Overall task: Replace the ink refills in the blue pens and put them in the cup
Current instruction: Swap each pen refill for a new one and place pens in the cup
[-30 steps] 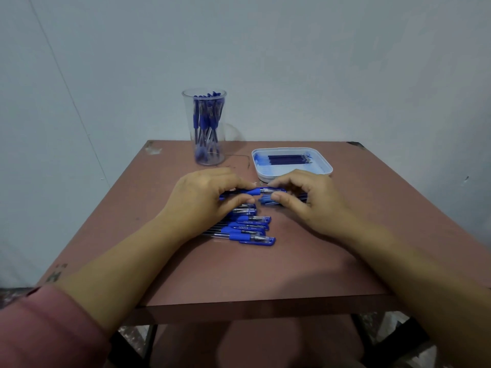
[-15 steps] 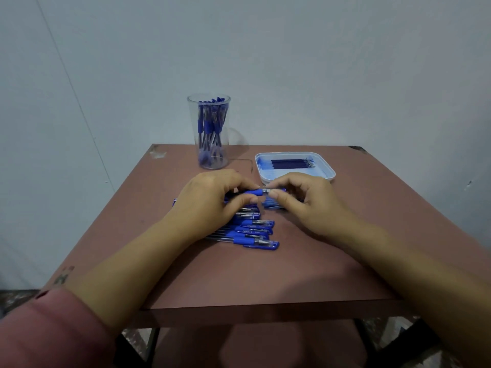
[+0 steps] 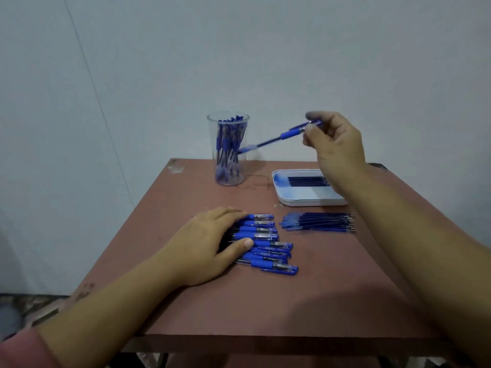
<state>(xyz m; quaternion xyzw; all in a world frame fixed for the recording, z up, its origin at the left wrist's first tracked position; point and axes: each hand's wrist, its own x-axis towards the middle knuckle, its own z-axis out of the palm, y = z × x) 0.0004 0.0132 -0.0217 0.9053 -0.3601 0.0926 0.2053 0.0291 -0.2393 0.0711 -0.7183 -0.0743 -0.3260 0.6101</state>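
My right hand (image 3: pixel 336 144) is raised above the table and pinches one end of a blue pen (image 3: pixel 276 138). The pen slants down to the left, its far end beside the clear cup (image 3: pixel 228 150), which stands at the table's back and holds several blue pens. My left hand (image 3: pixel 212 244) lies flat on a row of several blue pens (image 3: pixel 268 244) in the middle of the table. A bundle of blue ink refills (image 3: pixel 318 222) lies to the right of that row. More refills lie in a white tray (image 3: pixel 305 199) behind them, partly hidden by my right forearm.
The brown table (image 3: pixel 305 301) stands against a pale wall, with bare surface in front of the pens. Its front edge runs across the lower view, and the floor shows below at the left.
My right hand has lifted a pen away from the row and carried it up toward the cup. My left hand has let go of that pen and now lies flat on the row.
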